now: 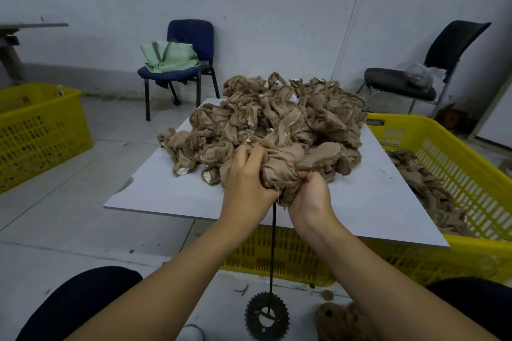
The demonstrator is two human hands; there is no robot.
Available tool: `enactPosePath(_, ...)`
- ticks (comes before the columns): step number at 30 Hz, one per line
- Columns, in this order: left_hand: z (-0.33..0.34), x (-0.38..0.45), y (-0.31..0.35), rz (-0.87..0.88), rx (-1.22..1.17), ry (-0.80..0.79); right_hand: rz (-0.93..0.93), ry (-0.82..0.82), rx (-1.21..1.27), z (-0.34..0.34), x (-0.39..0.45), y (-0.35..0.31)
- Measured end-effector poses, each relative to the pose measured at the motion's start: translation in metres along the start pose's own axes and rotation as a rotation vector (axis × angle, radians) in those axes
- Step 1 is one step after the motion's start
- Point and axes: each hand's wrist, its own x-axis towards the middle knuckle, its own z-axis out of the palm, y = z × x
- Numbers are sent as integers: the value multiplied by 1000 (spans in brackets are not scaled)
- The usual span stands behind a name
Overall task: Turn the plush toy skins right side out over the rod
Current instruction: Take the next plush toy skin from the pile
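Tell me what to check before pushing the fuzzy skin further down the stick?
1. Both hands hold the skin: ok. The left hand and right hand grip one plush skin.
2. Rod under the skin: ok. The black rod runs up between the hands into the fabric.
3. Rod base steady: ok. It stands in a toothed gear base on the floor.
4. Rod tip inside the right opening: cannot tell, fabric hides it.
5. Skin free of the pile: cannot tell, they touch.
6. Place for finished skins: ok, yellow crate beside the board.
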Motion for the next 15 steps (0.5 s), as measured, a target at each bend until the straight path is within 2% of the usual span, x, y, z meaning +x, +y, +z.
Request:
enactPosePath(2, 2, -6, 4, -10, -43, 37, 18, 2, 31, 0, 0, 0)
enactPosePath(6, 9, -15, 12, -231, -164, 173, 57, 10, 82, 2, -1, -2)
enactPosePath(8, 10, -15, 13, -280, -193, 217, 61, 17, 85, 5, -1, -2)
enactPosePath(10, 9, -14, 14, -265, -198, 219, 58, 29, 64, 7, -1, -3)
enactPosePath(15, 11, -17, 13, -58, -132, 100, 65, 42, 30, 4, 0, -3)
